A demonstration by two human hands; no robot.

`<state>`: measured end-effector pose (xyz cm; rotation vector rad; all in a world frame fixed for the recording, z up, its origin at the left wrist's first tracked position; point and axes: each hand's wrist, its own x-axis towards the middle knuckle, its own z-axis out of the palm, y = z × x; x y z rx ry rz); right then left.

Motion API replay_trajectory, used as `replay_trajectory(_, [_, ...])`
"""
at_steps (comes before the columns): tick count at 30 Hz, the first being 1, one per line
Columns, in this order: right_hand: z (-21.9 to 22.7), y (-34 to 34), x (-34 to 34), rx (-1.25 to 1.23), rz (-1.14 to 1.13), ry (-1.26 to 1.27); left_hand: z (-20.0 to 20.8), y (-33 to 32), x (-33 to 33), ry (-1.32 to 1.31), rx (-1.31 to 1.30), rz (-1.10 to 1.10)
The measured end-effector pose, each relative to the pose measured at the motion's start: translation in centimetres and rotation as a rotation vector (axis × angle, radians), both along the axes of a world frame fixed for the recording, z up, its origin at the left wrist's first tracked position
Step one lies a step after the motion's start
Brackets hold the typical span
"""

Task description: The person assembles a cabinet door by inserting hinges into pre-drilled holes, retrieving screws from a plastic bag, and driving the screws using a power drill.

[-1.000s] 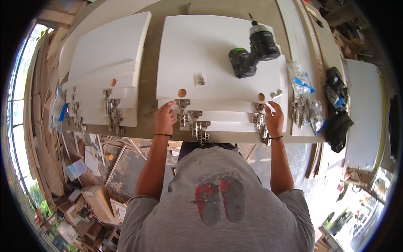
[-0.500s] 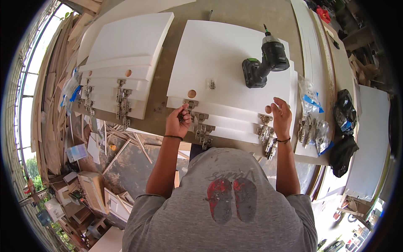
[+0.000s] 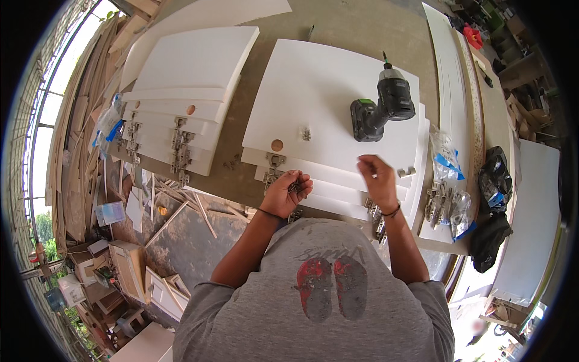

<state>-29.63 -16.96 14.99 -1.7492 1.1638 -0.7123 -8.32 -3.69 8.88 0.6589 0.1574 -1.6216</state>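
My left hand (image 3: 289, 192) is curled palm up round small dark screws, over the near-left part of a stack of white panels (image 3: 313, 90). Just behind it, a metal cabinet hinge (image 3: 275, 161) sits at a panel edge. The right hand (image 3: 379, 181) hovers over the near right of the stack, fingers bent toward the thumb. Whatever is between those fingertips is too small to make out. Beside that hand a loose metal hinge piece (image 3: 407, 172) lies on the top panel. A round hole (image 3: 277, 145) shows at the panel's near left.
A cordless driver (image 3: 383, 105) stands on the top panel, near a small clear packet (image 3: 306, 133). Another hinged panel stack (image 3: 193, 66) lies left. Plastic bags (image 3: 446, 157) and several hinges (image 3: 437, 202) lie right, with black bags (image 3: 494, 181) beyond.
My left hand has moved right, nearer the body's middle, still curled round the screws. The right hand has moved left, uncovering the hinge piece on the panel. The view has shifted slightly.
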Motion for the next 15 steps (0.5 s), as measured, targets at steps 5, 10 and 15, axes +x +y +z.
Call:
replay_trajectory(5, [0.2, 2.5, 1.4, 0.031, 0.174, -0.054, 1.3, -1.6, -2.1, -0.125, 0.058, -0.184])
replay_trajectory(10, [0.1, 3.7, 1.5, 0.117, 0.225, -0.054, 2.4, -2.0, -3.0, -0.233, 0.103, -0.258])
replay_trajectory(15, [-0.5, 4.1, -0.1, 0.226, 0.153, -0.009, 3.1, -4.3, -2.4, -0.208, 0.034, -0.291])
